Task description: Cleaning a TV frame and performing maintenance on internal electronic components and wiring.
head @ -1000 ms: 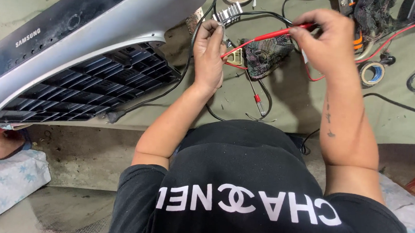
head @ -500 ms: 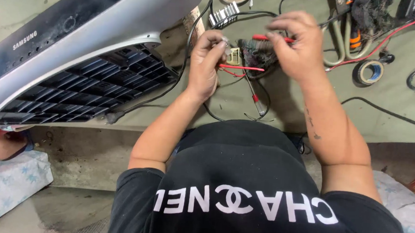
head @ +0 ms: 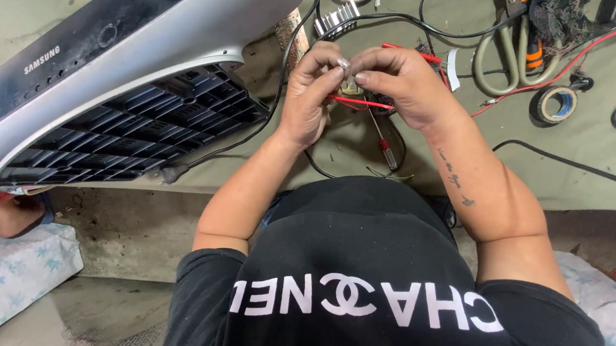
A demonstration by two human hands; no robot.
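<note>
moved: right hand [head: 399,86] has come in from the right edge of the bench and now meets my left hand [head: 311,95]; red probe no longer up in my right fingers.
grip left: thumb and forefinger pinched shut on a small silvery part [head: 343,64], held above the bench.
grip right: fingertips closed on the same part from the other side; hands touching at the tips.
part location: between both thumbs, just over the small board [head: 349,87] and the red probe lead [head: 359,100].
risk 1: part is tiny, so I judge a slip drops it into the wire clutter below.
risk 2: red lead runs under my knuckles and could snag and drag the board.
risk 3: screwdriver [head: 381,138] lies just beneath my wrists and could get knocked.
nearby: monitor back shell [head: 127,105] at left, pliers [head: 504,53] and tape roll [head: 558,103] at right, all well apart from the pinch.
</note>
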